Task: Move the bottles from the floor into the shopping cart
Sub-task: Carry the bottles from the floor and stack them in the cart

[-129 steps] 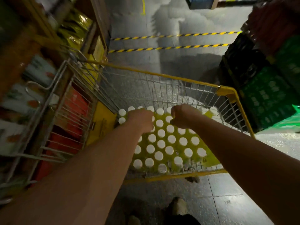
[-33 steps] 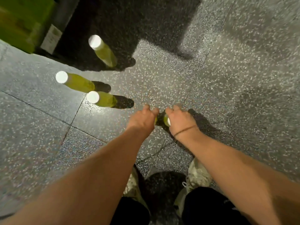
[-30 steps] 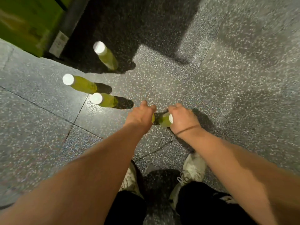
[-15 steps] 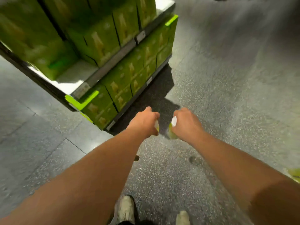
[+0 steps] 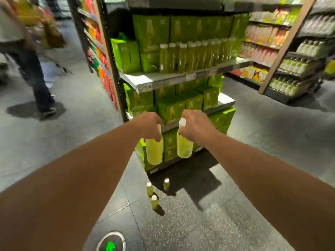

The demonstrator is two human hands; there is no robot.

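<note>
My left grip (image 5: 149, 126) is clamped round the neck of one green juice bottle (image 5: 154, 151) and my right grip (image 5: 196, 125) round a second juice bottle (image 5: 184, 147), both hanging upright and just apart before shelves of green cartons (image 5: 171, 107). Three more bottles (image 5: 154, 201) stand on the floor (image 5: 226, 214) below. The shopping cart is out of view, so I'd hold the necks firm and keep the pair from knocking while turning.

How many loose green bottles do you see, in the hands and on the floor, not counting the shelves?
Held bottles: 2, one in the left hand, one in the right hand.
Floor bottles: 3, upright on the floor.
Total: 5.
</note>
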